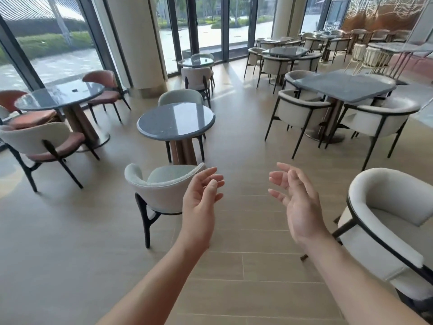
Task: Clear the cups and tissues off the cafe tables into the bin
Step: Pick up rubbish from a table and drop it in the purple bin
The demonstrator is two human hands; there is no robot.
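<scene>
Both hands empty, left hand (201,202) and right hand (297,202) loosely spread, between pickups I'd say, with no cups visible on the round table (175,120) ahead.

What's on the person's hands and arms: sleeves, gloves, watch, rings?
Nothing worn that shows. The left hand and right hand are bare, with no gloves or rings on the fingers. The left forearm and right forearm show no sleeve, watch or bracelet down to the frame edge.
</scene>
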